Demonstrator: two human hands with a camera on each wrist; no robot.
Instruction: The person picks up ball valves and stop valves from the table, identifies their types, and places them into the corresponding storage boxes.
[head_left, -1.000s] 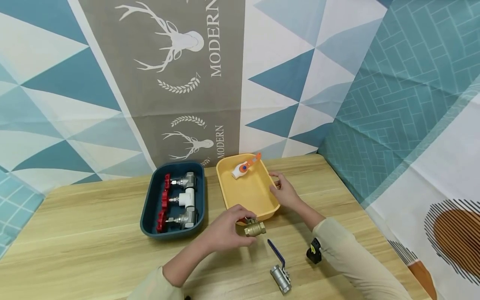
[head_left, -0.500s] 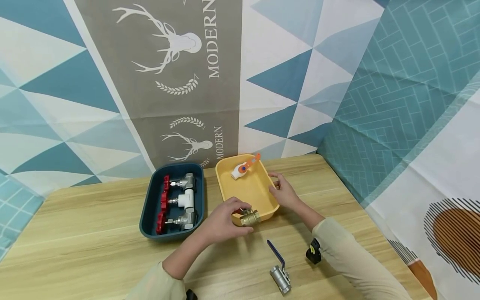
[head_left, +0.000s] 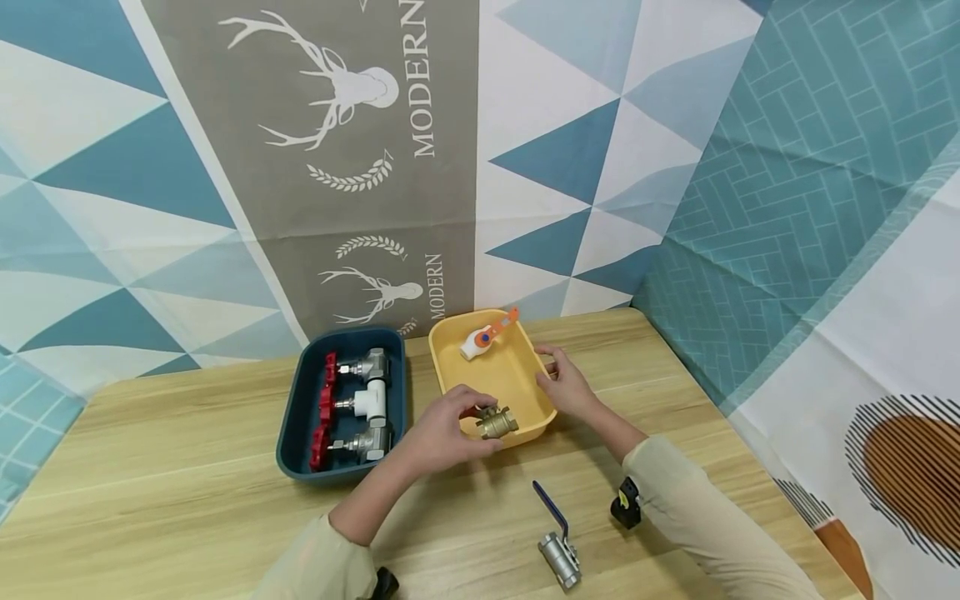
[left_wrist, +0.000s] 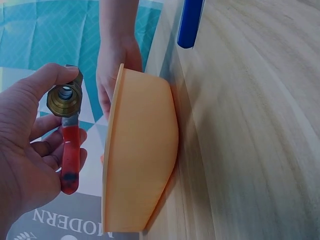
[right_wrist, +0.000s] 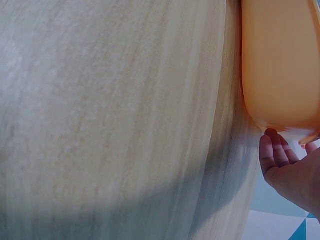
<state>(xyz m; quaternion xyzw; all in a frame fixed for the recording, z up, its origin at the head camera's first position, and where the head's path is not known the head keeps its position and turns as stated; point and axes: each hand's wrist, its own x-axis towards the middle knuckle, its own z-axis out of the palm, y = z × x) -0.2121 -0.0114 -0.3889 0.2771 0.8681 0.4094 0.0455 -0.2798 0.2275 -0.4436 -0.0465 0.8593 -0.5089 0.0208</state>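
Observation:
My left hand (head_left: 442,429) holds a brass ball valve (head_left: 497,422) between thumb and fingers, over the near edge of a yellow plastic bin (head_left: 495,387). A red lever handle (left_wrist: 70,160) hangs from the valve in the left wrist view, beside the curled fingers. With my right hand (head_left: 568,385) I hold the bin's right side, the fingers (right_wrist: 280,150) against its outer wall and the thumb at the rim. Inside the bin, at the far end, lies a white plastic valve (head_left: 483,337) with an orange handle.
Left of the yellow bin stands a dark blue bin (head_left: 288,417) containing several red-handled valves (head_left: 365,404). A steel ball valve (head_left: 558,558) with a blue lever lies on the wooden table (head_left: 165,483) in front. Printed cloth (head_left: 525,125) hangs behind the table.
The left hand has carried the brass valve a little forward and left, from in front of the yellow bin to over its near edge. The right hand stays on the bin.

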